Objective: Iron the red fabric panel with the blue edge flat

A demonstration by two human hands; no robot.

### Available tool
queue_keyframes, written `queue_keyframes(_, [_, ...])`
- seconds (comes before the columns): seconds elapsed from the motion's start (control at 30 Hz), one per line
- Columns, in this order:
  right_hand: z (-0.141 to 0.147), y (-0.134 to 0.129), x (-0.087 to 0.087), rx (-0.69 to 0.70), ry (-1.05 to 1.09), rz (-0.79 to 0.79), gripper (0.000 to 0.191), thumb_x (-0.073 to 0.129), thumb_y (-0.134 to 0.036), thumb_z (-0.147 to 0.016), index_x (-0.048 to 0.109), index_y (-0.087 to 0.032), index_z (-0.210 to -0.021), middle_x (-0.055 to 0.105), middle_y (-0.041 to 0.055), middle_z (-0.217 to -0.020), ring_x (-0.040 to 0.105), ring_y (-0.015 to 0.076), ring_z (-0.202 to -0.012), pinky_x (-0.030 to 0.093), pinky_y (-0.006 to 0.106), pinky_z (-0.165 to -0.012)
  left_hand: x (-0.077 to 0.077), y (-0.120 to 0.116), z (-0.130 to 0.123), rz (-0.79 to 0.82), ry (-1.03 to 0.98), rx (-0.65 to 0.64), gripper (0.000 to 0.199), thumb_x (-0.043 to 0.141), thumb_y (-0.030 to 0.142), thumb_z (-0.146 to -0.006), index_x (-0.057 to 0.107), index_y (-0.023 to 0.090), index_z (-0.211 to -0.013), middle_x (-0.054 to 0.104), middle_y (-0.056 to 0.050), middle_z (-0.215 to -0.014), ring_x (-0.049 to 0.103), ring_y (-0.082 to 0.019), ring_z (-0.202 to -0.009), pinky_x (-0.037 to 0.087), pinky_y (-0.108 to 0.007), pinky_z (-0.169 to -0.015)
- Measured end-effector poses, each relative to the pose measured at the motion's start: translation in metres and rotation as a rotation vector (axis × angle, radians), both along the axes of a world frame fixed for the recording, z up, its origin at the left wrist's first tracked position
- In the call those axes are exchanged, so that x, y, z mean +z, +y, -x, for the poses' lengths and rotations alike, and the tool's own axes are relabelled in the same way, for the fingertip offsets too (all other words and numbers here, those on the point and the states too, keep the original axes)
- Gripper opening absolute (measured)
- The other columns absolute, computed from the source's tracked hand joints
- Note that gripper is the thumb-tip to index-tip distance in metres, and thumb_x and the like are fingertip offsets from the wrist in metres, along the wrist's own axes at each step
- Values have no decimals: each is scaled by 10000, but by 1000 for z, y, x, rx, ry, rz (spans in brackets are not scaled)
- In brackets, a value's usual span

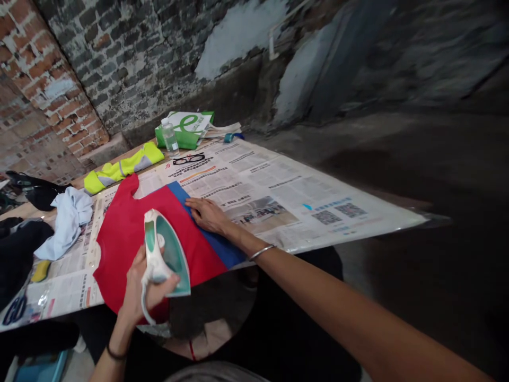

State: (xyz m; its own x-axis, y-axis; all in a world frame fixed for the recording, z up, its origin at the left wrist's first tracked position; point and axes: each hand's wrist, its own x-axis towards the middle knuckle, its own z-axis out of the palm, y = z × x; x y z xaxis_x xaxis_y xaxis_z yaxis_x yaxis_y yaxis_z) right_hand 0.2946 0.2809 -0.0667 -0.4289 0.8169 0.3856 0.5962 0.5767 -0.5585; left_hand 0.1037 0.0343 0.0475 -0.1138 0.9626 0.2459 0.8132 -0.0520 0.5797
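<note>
My left hand is wrapped round the handle of a white and teal clothes iron, held over the near part of a red piece of cloth. Whether the iron touches the cloth I cannot tell. A blue strip runs along the right edge of the red cloth. On that strip, toward its far end, my right hand lies with its fingers stretched out. The cloth rests on a newspaper-covered table, and its near edge hangs past the table's front.
Glasses, a clear bottle, a green and white bag, tape and a yellow vest lie toward the back. At left are a pale cloth, a yellow sponge and scissors.
</note>
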Motion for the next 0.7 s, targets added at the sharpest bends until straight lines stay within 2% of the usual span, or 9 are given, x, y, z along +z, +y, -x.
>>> queue_keyframes(0.1, [0,-1,3,5,0,10,447,492,-151,-987,756,-225,-1340,689,113,-1500,620,249,-1423,424,492,-1249,-14,-47,7,-24,-6,-22,531,851,388,-721,817,219,-1224,771,-140,-1306,746,-360,-1225,620,-491,-1070])
queue_keyframes(0.17, [0,-1,2,6,2,10,446,490,-154,-989,755,-227,-1340,688,110,-1501,618,251,-1425,422,493,-1250,-20,-57,13,-24,-6,-6,532,846,381,-732,814,236,-1243,744,-138,-1377,717,-371,-1284,602,-509,-1099])
queue_keyframes(0.2, [0,-1,2,7,2,8,445,490,-156,-990,755,-226,-1341,688,109,-1502,616,251,-1426,422,490,-1250,-20,-54,17,-17,-8,6,542,847,380,-732,809,241,-1254,734,-134,-1399,724,-366,-1270,616,-504,-1076])
queue_keyframes(0.27, [-1,0,0,9,-2,6,443,492,-160,-988,755,-214,-1340,686,115,-1504,614,254,-1428,423,486,-1250,-18,-35,25,3,-23,36,546,845,392,-734,804,239,-1257,737,-125,-1398,772,-332,-1150,659,-472,-980])
queue_keyframes(0.37, [-1,0,-3,3,-11,11,447,497,-158,-981,756,-210,-1342,684,115,-1507,616,262,-1425,427,501,-1249,-7,21,37,21,-73,55,565,832,435,-760,779,207,-1274,790,-110,-1270,794,-266,-984,679,-412,-869])
queue_keyframes(0.47, [-1,0,-2,2,-31,16,454,496,-153,-981,748,-198,-1357,674,123,-1518,609,265,-1435,425,509,-1251,4,85,44,33,-102,47,605,854,416,-769,734,194,-1319,816,-84,-1169,790,-242,-977,665,-386,-892])
queue_keyframes(0.53, [-2,-1,-1,6,-46,16,453,499,-153,-983,741,-177,-1365,665,138,-1527,604,265,-1442,427,496,-1250,8,120,41,36,-86,67,566,872,380,-771,735,196,-1288,819,-88,-1145,792,-262,-1006,650,-428,-948])
queue_keyframes(0.63, [-2,-2,1,9,-50,13,455,497,-151,-984,740,-169,-1369,661,145,-1529,606,268,-1439,433,491,-1247,9,149,32,17,-74,118,498,865,341,-801,726,218,-1263,819,-102,-1124,790,-308,-1060,624,-516,-1010])
queue_keyframes(0.7, [-3,-2,1,9,-44,11,461,492,-143,-980,742,-174,-1366,666,139,-1525,608,267,-1437,436,493,-1243,7,148,24,10,-66,136,478,872,324,-802,722,250,-1249,821,-93,-1111,790,-320,-1071,624,-530,-1015])
